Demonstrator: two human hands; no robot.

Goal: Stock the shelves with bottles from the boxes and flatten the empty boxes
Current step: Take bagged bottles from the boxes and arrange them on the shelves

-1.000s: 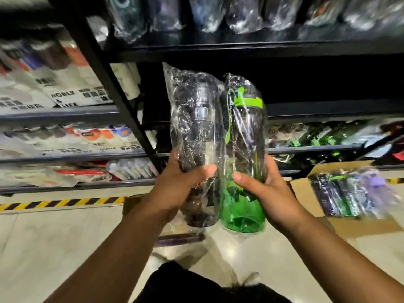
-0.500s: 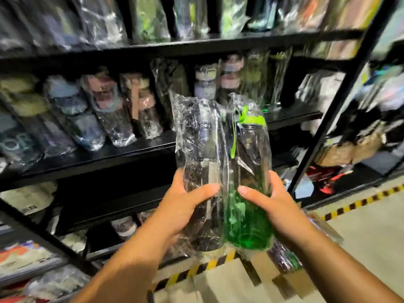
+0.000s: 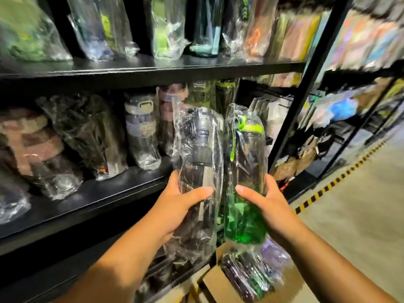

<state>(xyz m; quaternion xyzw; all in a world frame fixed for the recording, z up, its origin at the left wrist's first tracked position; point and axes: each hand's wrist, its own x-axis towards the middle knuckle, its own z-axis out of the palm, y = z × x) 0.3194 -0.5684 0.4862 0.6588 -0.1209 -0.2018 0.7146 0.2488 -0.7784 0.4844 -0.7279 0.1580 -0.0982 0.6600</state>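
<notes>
Close in front of the middle shelf [image 3: 105, 193], seen from the head camera, the left hand [image 3: 175, 208] holds a dark bottle [image 3: 200, 149] and the right hand [image 3: 271, 206] holds a green bottle [image 3: 247, 219]. Both bottles are upright, side by side and almost touching, held off the shelf near its right end. Each is sealed in a loose, crinkly clear bag, so the surface is probably slick and the film may slide over the hard plastic beneath. The bottles look empty, so they are likely light and stiff rather than fragile. The safest hold seems to be the present one, low to mid body, squeezing through the film onto the barrel; the slack bag top would give little control. Each hand has its fingers [image 3: 197, 191] curled round its bottle from the outer side, thumb across the near face, the rest mostly hidden behind. Both forearms reach up and forward with fairly straight wrists. Down on the floor, an open box [image 3: 218, 285] holds more bagged bottles [image 3: 251, 276], and other wrapped bottles [image 3: 140, 132] stand further left on the shelf.
</notes>
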